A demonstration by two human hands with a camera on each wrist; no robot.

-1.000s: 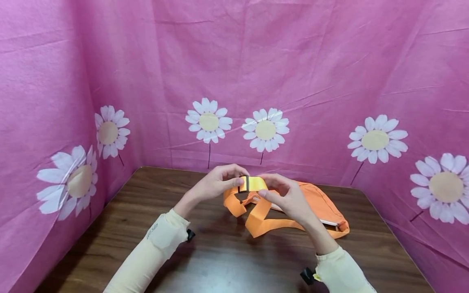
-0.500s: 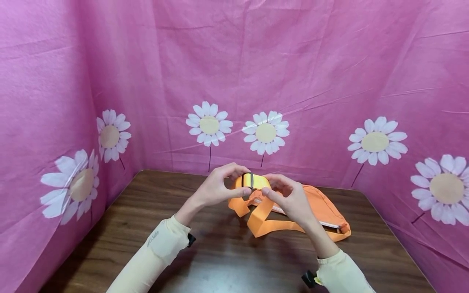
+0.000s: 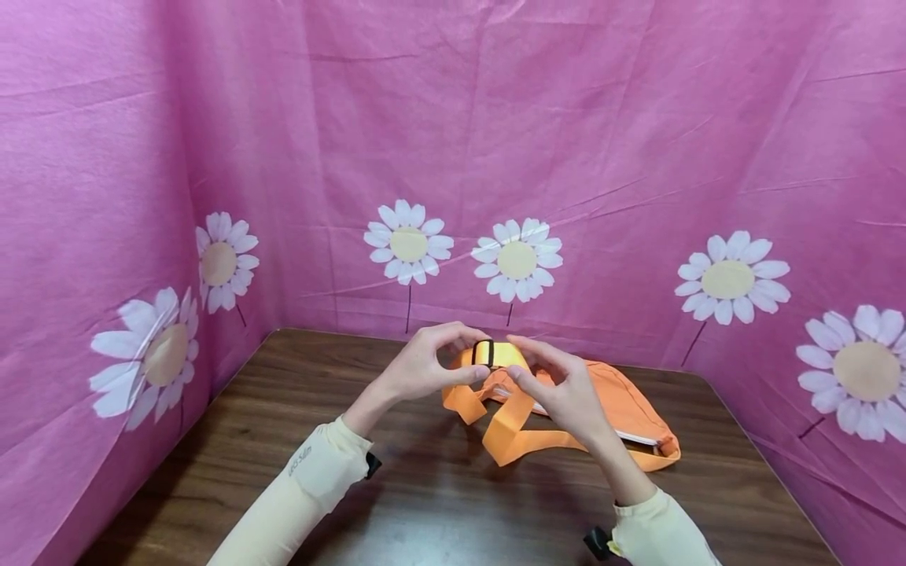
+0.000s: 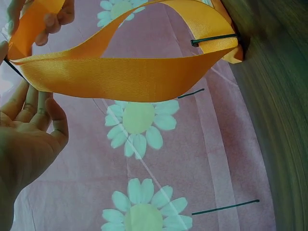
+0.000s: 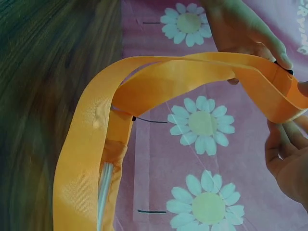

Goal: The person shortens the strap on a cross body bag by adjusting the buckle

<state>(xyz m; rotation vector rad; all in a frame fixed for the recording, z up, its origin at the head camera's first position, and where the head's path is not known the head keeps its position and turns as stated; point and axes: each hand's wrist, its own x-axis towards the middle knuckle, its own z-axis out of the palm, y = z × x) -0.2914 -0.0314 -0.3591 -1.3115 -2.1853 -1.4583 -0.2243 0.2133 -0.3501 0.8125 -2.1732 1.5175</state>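
Note:
An orange bag with a white zipper lies at the right on the table, its long orange strap looped up in front of it. My left hand pinches the strap at a black slider buckle, thumb below and fingers above. Just to the right, my right hand pinches the same raised strap between thumb and fingers. In the left wrist view a wide strap loop hangs from the fingers. The right wrist view has the strap running down to the zipper. Part of the bag is hidden behind my right hand.
A dark wooden table lies under the bag. Pink cloth printed with white daisies stands behind and at both sides of it. A black wrist device sits at my right cuff, another at my left.
The buckle has shifted a little right along the raised strap, closer to my right hand. My left hand has moved right with it. The bag stays in place.

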